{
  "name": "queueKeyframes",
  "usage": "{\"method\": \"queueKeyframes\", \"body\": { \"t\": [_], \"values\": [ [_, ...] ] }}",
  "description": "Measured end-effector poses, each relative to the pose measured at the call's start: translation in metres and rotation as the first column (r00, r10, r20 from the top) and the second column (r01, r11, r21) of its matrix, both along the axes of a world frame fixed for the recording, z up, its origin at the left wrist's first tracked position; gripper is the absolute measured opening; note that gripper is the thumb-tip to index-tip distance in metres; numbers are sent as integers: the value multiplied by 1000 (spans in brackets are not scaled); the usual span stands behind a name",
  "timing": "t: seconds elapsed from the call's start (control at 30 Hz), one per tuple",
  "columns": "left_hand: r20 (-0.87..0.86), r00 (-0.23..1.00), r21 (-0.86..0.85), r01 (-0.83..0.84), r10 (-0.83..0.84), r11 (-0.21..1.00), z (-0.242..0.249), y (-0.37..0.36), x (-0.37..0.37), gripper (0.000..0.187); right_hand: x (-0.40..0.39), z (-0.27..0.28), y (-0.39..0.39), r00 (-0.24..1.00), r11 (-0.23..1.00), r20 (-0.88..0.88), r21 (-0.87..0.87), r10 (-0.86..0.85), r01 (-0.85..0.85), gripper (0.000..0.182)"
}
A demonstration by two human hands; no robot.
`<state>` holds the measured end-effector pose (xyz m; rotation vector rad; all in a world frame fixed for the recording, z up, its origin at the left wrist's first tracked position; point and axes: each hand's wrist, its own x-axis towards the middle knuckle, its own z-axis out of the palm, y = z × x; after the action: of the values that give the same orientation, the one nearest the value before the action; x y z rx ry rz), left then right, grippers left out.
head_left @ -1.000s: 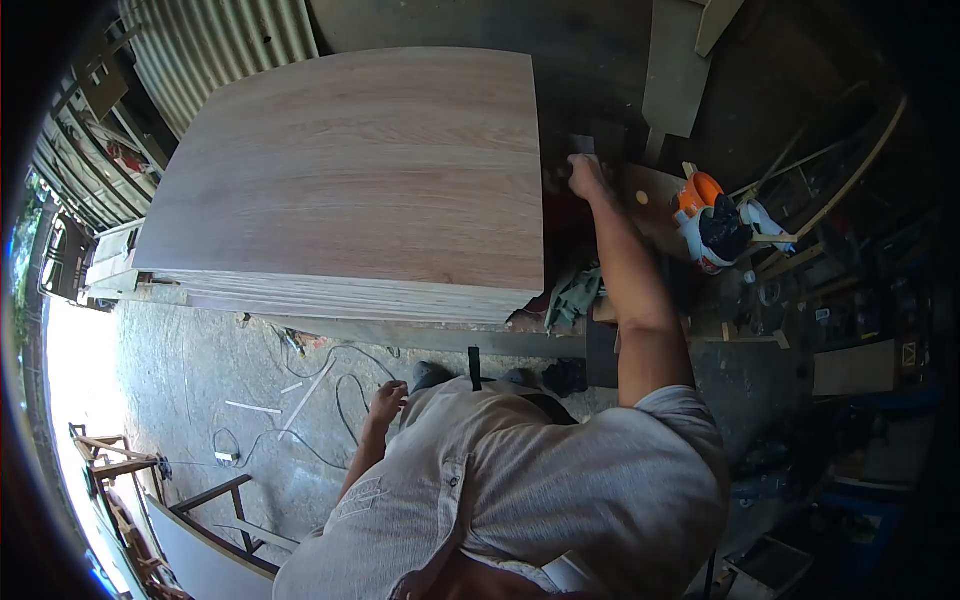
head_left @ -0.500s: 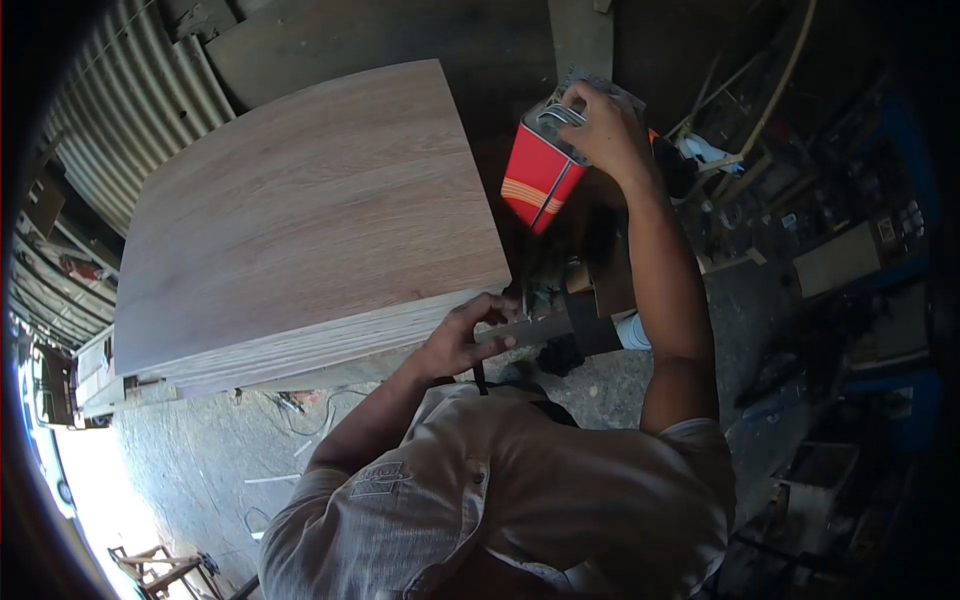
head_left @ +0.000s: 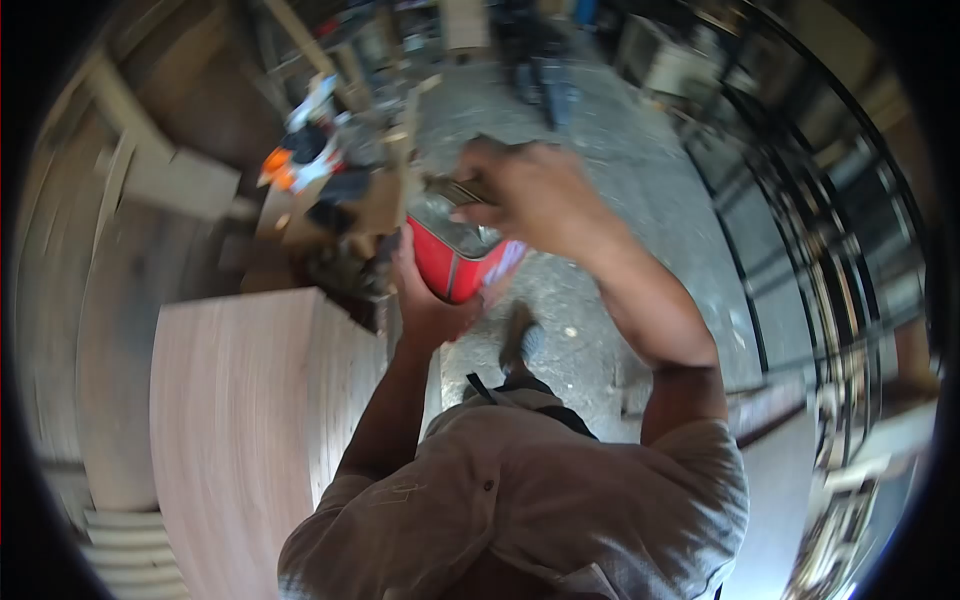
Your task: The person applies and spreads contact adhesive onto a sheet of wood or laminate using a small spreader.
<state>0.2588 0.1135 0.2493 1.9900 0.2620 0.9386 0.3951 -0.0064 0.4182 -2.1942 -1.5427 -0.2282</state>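
Observation:
A red rectangular tin can [head_left: 440, 262] with a metal top is held up in front of my body. My left hand [head_left: 436, 318] wraps round its lower side, thumb along the near left face. Over the top, my right hand [head_left: 545, 195] has its fingers curled at the can's handle, though motion blur hides the exact grip. The can is slightly tilted, and part of its top lies behind my right fingers.
Wood-grain boards [head_left: 235, 390] are stacked at the left. Beyond them is a cluttered surface with an orange-and-white item [head_left: 285, 170]. A black metal frame [head_left: 745, 230] stands at the right. Concrete floor [head_left: 600, 110] runs ahead.
My view has turned right, away from the board stack. My left hand has left the stack's edge and now holds the can, which has come closer in front of me with my right hand still at its top.

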Motion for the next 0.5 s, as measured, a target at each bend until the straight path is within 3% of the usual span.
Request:
{"method": "queueKeyframes", "body": {
  "t": [0.07, 0.17, 0.23, 0.3, 0.37, 0.43, 0.47, 0.5],
  "values": [
    [-22, 943, -24, 332, -333, 943, -10, -33, 21, 121, 8, 12, -101, 915, 914, 11, 47, -404, 403, 44],
    [-148, 726, 104, 686, -671, 720, 1, -96, 28, 120, -2, -38, -244, 716, 724, 113, 169, -689, 669, 48],
    [-191, 568, 82, 822, -801, 563, -8, -126, 21, 118, -50, -60, -301, 505, 571, -268, -353, -821, 741, 54],
    [-189, 456, 269, 876, -870, 401, -3, -182, 18, 117, -101, -77, -368, 388, 494, -330, -352, -860, 795, 48],
    [-169, 356, 280, 911, -919, 302, 3, -233, 6, 115, -154, -86, -422, 276, 426, -396, -363, -876, 829, 42],
    [-182, 299, 326, 917, -937, 229, 12, -283, -8, 114, -207, -93, -466, 257, 363, -380, -241, -889, 900, 31],
    [-177, 245, 301, 936, -953, 184, -1, -270, -12, 113, -228, -105, -451, 190, 304, -382, -265, -904, 915, 31],
    [-205, 213, 328, 934, -955, 138, 3, -298, -21, 113, -250, -108, -481, 226, 307, -493, -88, -840, 948, 30]
  ]
}}
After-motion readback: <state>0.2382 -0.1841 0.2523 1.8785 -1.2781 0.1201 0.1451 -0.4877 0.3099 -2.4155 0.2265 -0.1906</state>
